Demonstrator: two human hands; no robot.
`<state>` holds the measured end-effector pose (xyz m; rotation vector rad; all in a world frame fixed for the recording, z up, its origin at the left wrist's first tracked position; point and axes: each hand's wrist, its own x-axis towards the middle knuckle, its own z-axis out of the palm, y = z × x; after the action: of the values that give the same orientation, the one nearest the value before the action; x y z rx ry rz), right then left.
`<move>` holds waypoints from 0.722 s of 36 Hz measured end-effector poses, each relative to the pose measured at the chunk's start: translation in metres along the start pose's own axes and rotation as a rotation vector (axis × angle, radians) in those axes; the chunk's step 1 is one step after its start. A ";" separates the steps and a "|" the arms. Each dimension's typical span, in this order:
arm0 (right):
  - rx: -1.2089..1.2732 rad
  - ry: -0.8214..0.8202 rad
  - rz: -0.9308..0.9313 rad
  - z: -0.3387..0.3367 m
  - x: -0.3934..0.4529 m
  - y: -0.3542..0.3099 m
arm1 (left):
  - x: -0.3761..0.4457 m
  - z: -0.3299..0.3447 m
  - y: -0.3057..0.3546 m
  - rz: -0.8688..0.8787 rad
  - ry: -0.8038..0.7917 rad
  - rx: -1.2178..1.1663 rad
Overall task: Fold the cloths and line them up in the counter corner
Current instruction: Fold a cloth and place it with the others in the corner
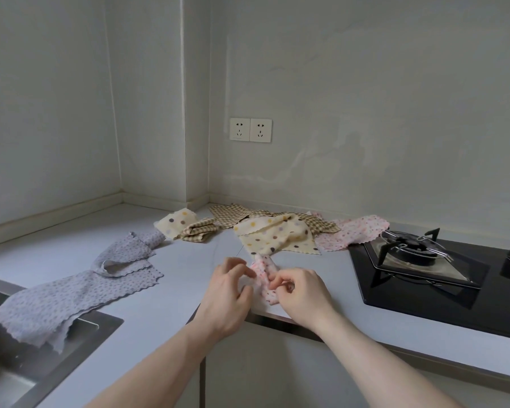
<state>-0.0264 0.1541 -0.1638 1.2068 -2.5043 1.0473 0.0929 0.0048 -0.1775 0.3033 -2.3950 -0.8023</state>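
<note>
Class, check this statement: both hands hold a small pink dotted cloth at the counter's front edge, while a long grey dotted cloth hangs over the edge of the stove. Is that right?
Not quite. The head view shows the long grey dotted cloth hanging over the edge of the sink, not the stove. The rest holds: the left hand and right hand both hold the small pink dotted cloth at the counter's front edge.

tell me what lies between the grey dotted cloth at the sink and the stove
In the head view, both hands, left and right, grip a small pink cloth on the bare counter between the grey cloth and the stove.
</note>
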 end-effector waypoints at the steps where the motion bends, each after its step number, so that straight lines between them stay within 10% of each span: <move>1: 0.001 -0.007 -0.016 0.000 0.000 0.000 | 0.000 0.000 0.000 0.002 0.026 -0.005; 26: -0.059 0.117 0.156 -0.005 -0.005 -0.006 | 0.001 -0.003 0.005 0.052 0.081 0.306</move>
<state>-0.0196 0.1579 -0.1588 0.9196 -2.5516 1.0382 0.0939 0.0069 -0.1722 0.3852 -2.4344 -0.3905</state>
